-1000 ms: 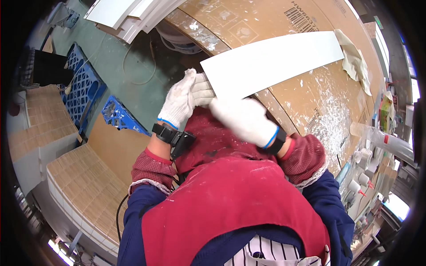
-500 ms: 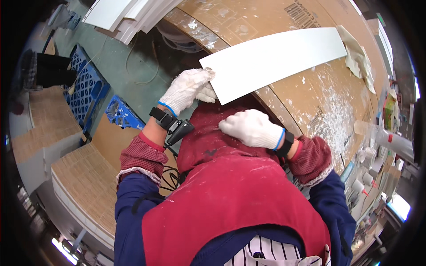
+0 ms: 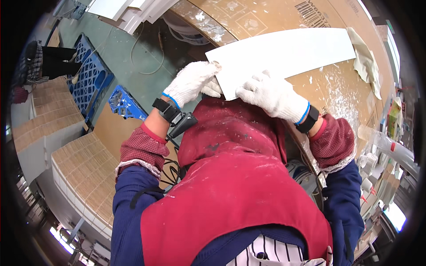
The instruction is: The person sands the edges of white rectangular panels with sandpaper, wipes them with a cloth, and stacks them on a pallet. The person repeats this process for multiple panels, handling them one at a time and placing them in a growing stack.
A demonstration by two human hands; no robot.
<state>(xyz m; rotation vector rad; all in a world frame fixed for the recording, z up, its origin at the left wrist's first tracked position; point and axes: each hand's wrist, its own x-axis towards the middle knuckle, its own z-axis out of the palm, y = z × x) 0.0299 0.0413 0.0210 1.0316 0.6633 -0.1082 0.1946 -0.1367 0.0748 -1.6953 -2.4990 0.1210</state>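
A long white panel (image 3: 293,51), slightly curved along its far edge, lies over the cardboard-covered table, its left end jutting past the edge towards me. My left hand (image 3: 193,82), in a white knit glove, is closed on that left end, thumb on top and fingers underneath. Also gloved, my right hand (image 3: 273,95) rests against the near edge of the panel close to the same end. Its fingers are bent and pressed together over the edge; whatever may be under them is hidden.
White dust and flakes mark the cardboard (image 3: 328,91). A cream cloth (image 3: 366,62) lies by the panel's far end. White boards (image 3: 128,11) jut in at upper left. Blue plastic pallets (image 3: 91,75) and wood-patterned stacks (image 3: 84,173) stand left, near another person's legs (image 3: 60,60).
My right hand has moved up and forward from in front of my apron onto the panel's near edge. My left hand keeps its hold on the panel's end.
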